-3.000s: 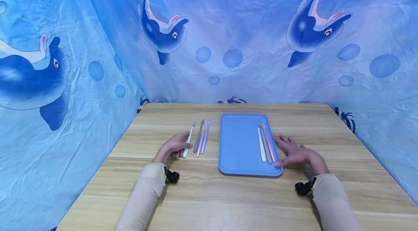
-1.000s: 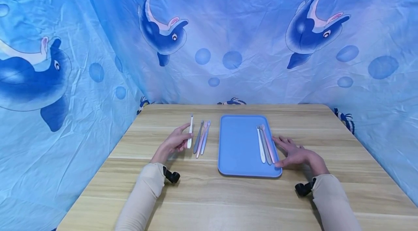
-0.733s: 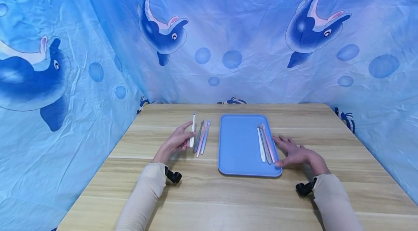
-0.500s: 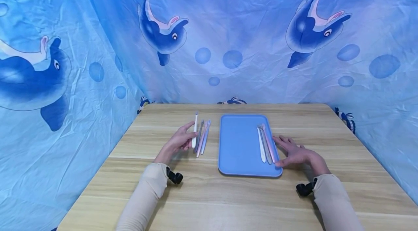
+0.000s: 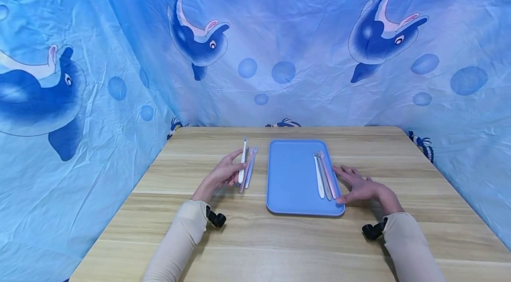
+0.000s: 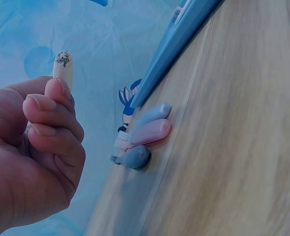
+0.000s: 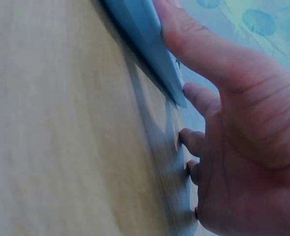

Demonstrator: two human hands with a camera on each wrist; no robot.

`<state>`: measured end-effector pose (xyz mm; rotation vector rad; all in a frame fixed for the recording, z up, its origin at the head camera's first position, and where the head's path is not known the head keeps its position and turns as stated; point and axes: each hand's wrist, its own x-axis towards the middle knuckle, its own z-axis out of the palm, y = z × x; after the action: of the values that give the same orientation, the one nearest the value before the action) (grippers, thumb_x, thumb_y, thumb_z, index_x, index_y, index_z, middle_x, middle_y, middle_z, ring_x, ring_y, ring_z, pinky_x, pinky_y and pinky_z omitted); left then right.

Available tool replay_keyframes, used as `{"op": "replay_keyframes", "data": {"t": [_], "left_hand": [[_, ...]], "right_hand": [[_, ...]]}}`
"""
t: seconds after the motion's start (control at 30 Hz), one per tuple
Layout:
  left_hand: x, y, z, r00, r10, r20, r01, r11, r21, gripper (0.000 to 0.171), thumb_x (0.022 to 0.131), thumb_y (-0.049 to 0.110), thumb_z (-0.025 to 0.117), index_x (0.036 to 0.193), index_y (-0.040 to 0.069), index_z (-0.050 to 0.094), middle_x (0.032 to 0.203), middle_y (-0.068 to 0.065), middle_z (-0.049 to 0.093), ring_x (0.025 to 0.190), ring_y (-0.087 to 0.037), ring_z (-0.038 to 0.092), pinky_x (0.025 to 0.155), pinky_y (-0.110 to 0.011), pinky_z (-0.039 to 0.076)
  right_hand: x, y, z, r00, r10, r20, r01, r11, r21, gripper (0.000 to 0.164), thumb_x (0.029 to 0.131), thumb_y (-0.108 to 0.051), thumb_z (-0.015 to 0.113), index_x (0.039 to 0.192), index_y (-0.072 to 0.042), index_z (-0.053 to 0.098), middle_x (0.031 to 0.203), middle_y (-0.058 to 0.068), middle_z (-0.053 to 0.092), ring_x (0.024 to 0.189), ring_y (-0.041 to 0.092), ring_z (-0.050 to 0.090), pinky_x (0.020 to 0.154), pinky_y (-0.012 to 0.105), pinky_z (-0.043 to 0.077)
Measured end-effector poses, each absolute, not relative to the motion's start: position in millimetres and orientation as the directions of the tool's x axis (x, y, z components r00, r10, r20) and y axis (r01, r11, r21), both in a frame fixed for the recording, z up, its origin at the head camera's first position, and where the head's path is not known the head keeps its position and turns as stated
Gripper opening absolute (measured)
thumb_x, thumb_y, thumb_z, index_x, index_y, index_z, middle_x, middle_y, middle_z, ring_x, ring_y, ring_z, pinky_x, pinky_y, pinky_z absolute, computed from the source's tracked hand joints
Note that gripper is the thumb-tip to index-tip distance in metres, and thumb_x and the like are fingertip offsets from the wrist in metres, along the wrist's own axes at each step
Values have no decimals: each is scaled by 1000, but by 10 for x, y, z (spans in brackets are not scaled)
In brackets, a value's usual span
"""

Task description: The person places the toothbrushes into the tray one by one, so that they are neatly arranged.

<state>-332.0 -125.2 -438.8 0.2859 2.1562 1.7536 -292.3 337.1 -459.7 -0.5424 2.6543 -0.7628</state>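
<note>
A white brush [image 5: 244, 154] has shifted right since the earlier frame in the left hand [image 5: 224, 172], pinched between thumb and curled fingers above the table [image 5: 247, 246]. Below and just right of that grip lie a gray brush [image 6: 135, 158], pink brush [image 6: 153, 131] and blue brush [image 6: 156, 112]. Farther right, three more brushes [image 5: 324, 178] lie on a tray [image 5: 291, 175]; the right hand [image 5: 361, 187], loosely spread, gripping nothing, touches its rim.

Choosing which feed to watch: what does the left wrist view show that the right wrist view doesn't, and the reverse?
Only left wrist: the left hand holding a white toothbrush, and the grey toothbrush, pink toothbrush and pale blue toothbrush on the table.
Only right wrist: the right hand, thumb against the blue tray.
Both: parts of the tray, table and blue curtain.
</note>
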Motion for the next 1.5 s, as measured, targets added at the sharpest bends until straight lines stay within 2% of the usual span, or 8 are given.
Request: {"op": "replay_keyframes", "data": {"t": [0.5, 0.73, 0.97, 1.5], "left_hand": [[-3313, -1219, -4390, -910, 389, -140, -59, 214, 975, 76, 101, 18, 57, 163, 20, 13, 44, 3, 52, 32, -6, 44, 33, -21, 34], [-3303, -1178, -4354, -913, 381, -145, -67, 211, 975, 73, 101, 18, 57, 162, 24, 17, 44, 3, 52, 32, -7, 44, 33, -21, 33], [-3287, -1169, -4346, -908, 396, -141, -60, 208, 976, 74, 102, 16, 55, 162, 19, 14, 44, 4, 52, 32, -6, 44, 32, -21, 34], [-3271, -1143, -4346, -911, 385, -146, -67, 210, 975, 75, 100, 15, 57, 162, 20, 15, 47, 3, 53, 33, -6, 44, 33, -20, 34]], "right_hand": [[-2926, 3358, -4606, -880, -427, -207, -251, 788, -562, 115, 75, -56, 79, 162, -15, 14, 165, 32, -1, 147, 62, -8, 104, 88, -3], [-2935, 3365, -4603, -879, -428, -208, -251, 788, -562, 115, 75, -56, 78, 162, -16, 14, 165, 32, -1, 147, 62, -9, 104, 88, -4], [-2927, 3376, -4599, -876, -434, -209, -253, 784, -567, 114, 76, -55, 78, 162, -16, 14, 165, 31, -1, 147, 61, -9, 104, 87, -4], [-2898, 3393, -4592, -871, -441, -214, -244, 768, -592, 115, 75, -52, 80, 162, -16, 15, 165, 32, -2, 147, 61, -11, 105, 86, -8]]}}
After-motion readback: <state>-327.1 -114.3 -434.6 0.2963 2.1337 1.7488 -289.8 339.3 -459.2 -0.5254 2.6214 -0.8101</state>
